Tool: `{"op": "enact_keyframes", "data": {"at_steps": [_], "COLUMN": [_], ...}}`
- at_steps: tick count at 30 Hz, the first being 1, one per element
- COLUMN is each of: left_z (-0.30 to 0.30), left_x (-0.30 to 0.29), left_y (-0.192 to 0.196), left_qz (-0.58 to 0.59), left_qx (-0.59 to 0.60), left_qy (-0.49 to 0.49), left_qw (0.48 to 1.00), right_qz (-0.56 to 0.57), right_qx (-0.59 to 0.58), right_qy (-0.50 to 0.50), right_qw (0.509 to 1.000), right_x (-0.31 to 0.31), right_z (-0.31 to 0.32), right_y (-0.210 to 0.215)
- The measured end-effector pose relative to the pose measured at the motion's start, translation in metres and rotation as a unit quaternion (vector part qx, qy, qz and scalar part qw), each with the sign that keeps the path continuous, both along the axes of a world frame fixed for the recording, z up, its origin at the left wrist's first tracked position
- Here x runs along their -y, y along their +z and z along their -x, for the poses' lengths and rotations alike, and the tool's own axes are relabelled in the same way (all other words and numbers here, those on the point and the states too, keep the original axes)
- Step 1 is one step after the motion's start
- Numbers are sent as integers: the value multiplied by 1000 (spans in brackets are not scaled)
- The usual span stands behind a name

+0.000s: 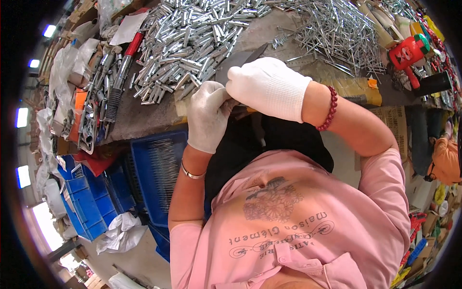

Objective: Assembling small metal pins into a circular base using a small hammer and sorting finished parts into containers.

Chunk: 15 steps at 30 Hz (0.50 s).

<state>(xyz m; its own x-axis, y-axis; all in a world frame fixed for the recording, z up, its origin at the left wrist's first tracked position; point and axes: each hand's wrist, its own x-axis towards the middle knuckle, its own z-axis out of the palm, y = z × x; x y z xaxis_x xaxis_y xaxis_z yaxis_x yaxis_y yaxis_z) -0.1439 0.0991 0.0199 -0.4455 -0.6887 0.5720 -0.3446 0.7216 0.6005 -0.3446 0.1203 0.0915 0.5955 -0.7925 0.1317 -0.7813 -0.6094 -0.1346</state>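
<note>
Both my hands wear white knit gloves and meet at the front edge of the workbench (144, 115). My left hand (208, 115) is closed, with its thumb and fingertips pressed together beside the right one. My right hand (269, 89) is also closed, knuckles up, hiding whatever lies in its fingers. Just beyond them, a flat grey metal piece with a dark pointed end (255, 53) lies on the bench. A heap of short silver metal tubes (192, 43) spreads past my left hand. Farther right is a pile of thin silver metal rods (337, 33).
At the left lie a red-handled tool (127, 60) and a tray of metal tools (91, 115). Blue plastic crates (86, 202) stand below the bench, one holding thin metal rods (163, 173). A red bottle with green cap (409, 50) is at right; a person in orange (445, 161) is beyond.
</note>
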Motion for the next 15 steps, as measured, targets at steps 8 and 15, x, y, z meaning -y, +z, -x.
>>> {"op": "enact_keyframes", "data": {"at_steps": [8,15], "left_z": [-3,1], "left_x": [0,-3], "left_y": [-3,2], "left_qz": [-40,-40], "left_qx": [-17,6], "left_qy": [-3,7], "left_qw": [999,999], "right_qz": [2,139], "right_qx": [36,177], "right_qy": [1,-157], "right_qw": [999,962], "right_x": [-2,-41], "right_z": [2,51], "right_y": [-4,-42]}}
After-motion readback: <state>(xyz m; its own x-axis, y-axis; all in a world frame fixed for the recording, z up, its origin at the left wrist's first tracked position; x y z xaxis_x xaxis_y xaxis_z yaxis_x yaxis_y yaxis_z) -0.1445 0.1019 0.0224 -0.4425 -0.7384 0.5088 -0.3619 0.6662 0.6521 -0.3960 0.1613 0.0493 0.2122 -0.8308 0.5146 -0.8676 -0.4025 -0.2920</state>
